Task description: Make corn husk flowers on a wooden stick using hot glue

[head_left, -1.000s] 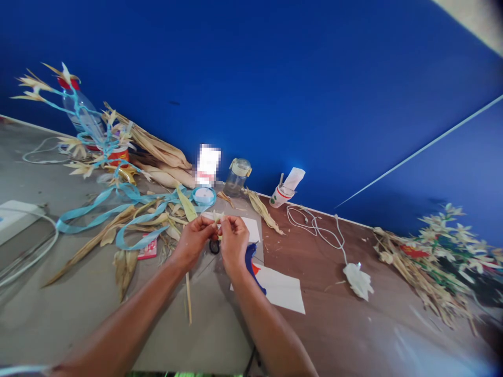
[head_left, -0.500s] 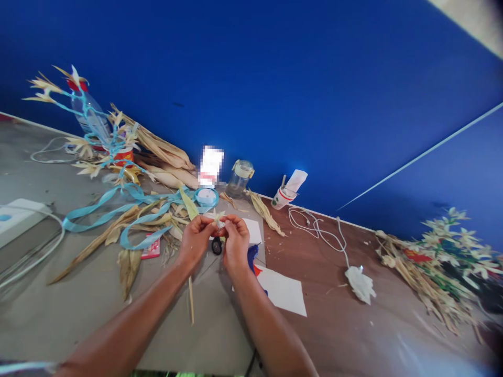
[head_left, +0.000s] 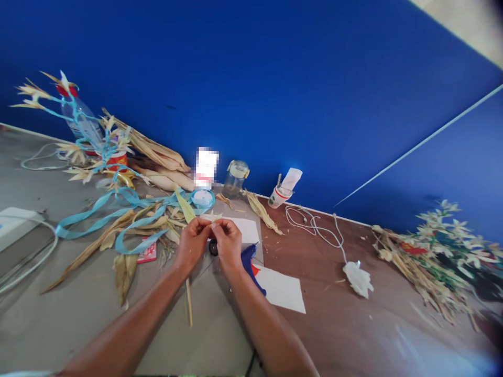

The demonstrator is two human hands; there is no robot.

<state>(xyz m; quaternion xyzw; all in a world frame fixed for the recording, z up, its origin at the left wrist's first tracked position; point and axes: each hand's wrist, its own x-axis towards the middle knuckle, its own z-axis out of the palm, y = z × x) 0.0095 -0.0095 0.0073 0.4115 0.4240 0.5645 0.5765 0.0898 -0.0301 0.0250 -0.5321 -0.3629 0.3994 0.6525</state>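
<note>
My left hand [head_left: 192, 244] and my right hand [head_left: 228, 245] meet above the grey table, fingertips pinched together on a small pale corn-husk flower [head_left: 213, 216]. Its petals stick up past the fingers, while its lower part is hidden by them. A round black object [head_left: 213, 247] shows below, between the hands. Beside my right wrist lies a blue glue gun [head_left: 248, 262] with an orange part, partly on white paper [head_left: 285, 290]. A green husk strip [head_left: 184, 205] stands behind my left hand, and a thin stick [head_left: 189, 306] lies below that wrist.
Blue ribbon [head_left: 88, 222] loops among dried husks [head_left: 126, 277] on the left. Behind stand a branch of husk flowers [head_left: 106, 149], a blurred bright screen [head_left: 206, 167], a glass jar [head_left: 234, 178] and a paper cup [head_left: 280, 196]. White cable [head_left: 320, 230] and more flowers [head_left: 456, 235] lie right.
Both hands have drawn closer together at the fingertips around the flower. My right hand has shifted left, leaving more of the glue gun visible. The whole view has moved slightly.
</note>
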